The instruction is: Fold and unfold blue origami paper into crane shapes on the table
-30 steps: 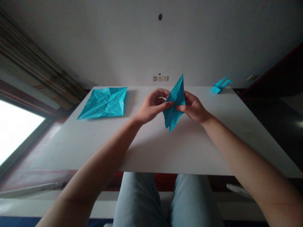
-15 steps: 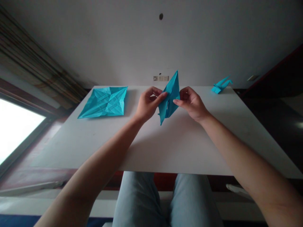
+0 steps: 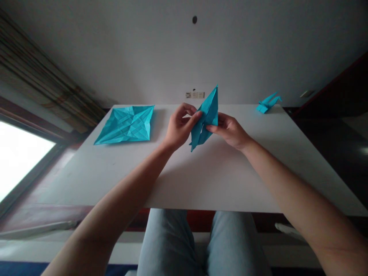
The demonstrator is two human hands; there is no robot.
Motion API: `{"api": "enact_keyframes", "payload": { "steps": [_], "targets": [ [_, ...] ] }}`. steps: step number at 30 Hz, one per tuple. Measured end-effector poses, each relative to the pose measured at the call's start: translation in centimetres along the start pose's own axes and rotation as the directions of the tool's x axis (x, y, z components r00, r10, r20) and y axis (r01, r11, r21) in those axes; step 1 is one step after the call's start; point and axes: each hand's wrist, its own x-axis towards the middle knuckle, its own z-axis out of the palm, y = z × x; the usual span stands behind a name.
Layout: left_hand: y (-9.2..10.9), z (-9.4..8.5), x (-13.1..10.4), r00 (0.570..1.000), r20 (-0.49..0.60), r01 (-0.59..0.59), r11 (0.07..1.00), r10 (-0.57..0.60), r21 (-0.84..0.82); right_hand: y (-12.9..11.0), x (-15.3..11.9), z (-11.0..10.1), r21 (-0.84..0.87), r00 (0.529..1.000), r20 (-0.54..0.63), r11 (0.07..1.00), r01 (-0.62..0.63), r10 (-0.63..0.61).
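Between my hands, above the middle of the white table, is a blue folded origami paper, a tall pointed shape with a slit down its middle. My left hand pinches its left side, thumb on the near face. From the right, my right hand grips the lower right flap, its thumb close to the slit. The fingers behind the paper are partly hidden.
An unfolded, creased blue paper sheet lies at the table's left. Near the back right edge stands a small blue paper crane. Wall sockets are behind the table, a curtain at left.
My right hand has slid slightly down and left along the paper, its thumb nearer the slit. The paper has tilted a little, its lower tip moving left. My left hand stays nearly still.
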Motion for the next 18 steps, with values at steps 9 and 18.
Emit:
{"api": "enact_keyframes", "payload": {
  "steps": [9, 18],
  "targets": [
    [-0.2, -0.5, 0.0, 1.0, -0.006, 0.024, 1.0, -0.024, -0.017, -0.3, -0.5, 0.4, -0.018, 0.998, 0.038, 0.999, -0.042, 0.042],
    [1.4, 0.4, -0.4, 0.94, -0.063, 0.325, 0.935, -0.336, -0.141, -0.8, -0.6, 0.6, -0.048, 0.997, 0.075, 0.999, 0.008, -0.005]
  ]
}}
